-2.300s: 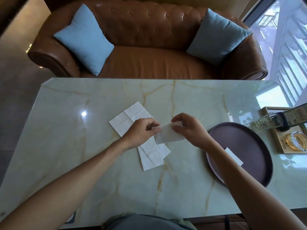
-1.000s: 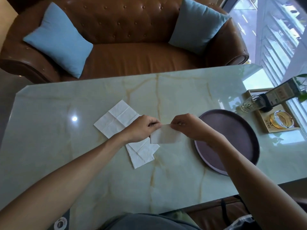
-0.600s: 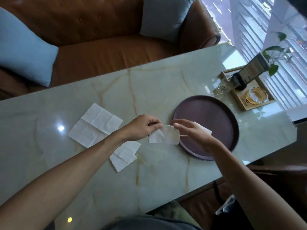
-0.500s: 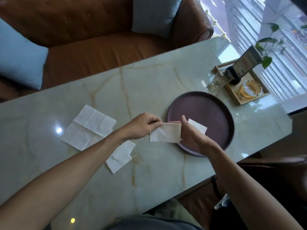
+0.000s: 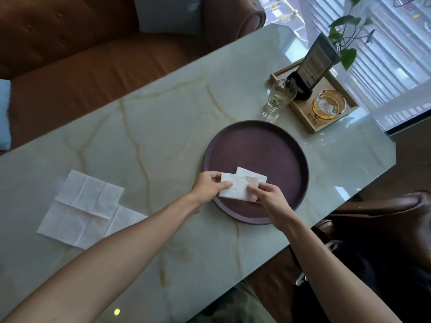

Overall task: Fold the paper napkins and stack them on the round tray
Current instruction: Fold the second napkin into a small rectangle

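The left hand (image 5: 208, 188) pinches the left end of a folded napkin (image 5: 235, 190), thumb on top and fingers curled beneath. The right hand (image 5: 268, 197) pinches the same napkin at its right end between thumb and fingertips. The napkin is held over the near-left part of the round tray (image 5: 275, 145), partly covering a second folded napkin (image 5: 253, 176) that lies flat on the tray floor and shows beyond it toward the tray's centre. Whether the held napkin already touches the one below cannot be told.

The tray stands toward the right end of the counter (image 5: 168, 127), close to its near edge. Two unfolded napkins (image 5: 86, 206), overlapping, lie flat near the left end of the counter, well apart from the tray. A glass (image 5: 278, 99) stands just beyond the tray, beside a wooden tray (image 5: 300, 110) at the far right corner carrying an ashtray (image 5: 328, 104) and a card stand (image 5: 314, 64).

Judgement: the step in hand is stacking the second folded napkin on the first. One is stacked and two remain unfolded, so the task appears less than half complete. The next move calls for squaring the held napkin's edges over the lower one, lowering it flat, and letting go with both hands without dragging the stack.
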Motion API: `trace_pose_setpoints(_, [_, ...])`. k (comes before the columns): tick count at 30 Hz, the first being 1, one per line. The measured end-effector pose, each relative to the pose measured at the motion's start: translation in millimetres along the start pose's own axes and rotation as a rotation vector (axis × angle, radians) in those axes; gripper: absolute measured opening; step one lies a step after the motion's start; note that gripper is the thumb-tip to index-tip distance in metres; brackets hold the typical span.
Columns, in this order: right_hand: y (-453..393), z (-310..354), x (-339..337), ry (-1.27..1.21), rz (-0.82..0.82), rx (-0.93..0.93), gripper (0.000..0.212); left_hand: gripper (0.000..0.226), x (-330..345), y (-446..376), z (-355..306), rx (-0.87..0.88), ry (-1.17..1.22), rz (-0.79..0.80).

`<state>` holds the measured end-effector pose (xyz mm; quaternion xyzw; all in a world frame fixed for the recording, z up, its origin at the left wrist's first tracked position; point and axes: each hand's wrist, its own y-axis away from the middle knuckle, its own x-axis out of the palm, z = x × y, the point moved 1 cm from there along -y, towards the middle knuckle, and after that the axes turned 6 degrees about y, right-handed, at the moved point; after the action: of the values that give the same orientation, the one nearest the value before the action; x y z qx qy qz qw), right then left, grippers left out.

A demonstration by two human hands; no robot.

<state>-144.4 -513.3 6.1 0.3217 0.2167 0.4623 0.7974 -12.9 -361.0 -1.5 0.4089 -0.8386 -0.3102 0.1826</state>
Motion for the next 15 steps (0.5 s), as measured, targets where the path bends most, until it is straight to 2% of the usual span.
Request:
trace_pose_setpoints(2, [-13, -5, -8, 0.009, -0.088, 0.037, 0.018, 0.017, 13, -15, 2, -0.001, -0.035, -0.013])
trace_pose_setpoints(6, [-32, -13, -17, 0.033, -0.180, 0.072, 0.015, 0.011, 29, -45, 5, 0.032, -0.189, -0.060])
trace_pose_setpoints(12, [-53, -21, -24, 0.103, -0.274, 0.098, 0.025, 0.014, 38, -73, 13, 0.024, -0.344, -0.152])
trace_pose_setpoints(15, [-59, -25, -26, 0.143, -0.305, 0.099, 0.021, 0.017, 39, -80, 16, 0.011, -0.369, -0.157])
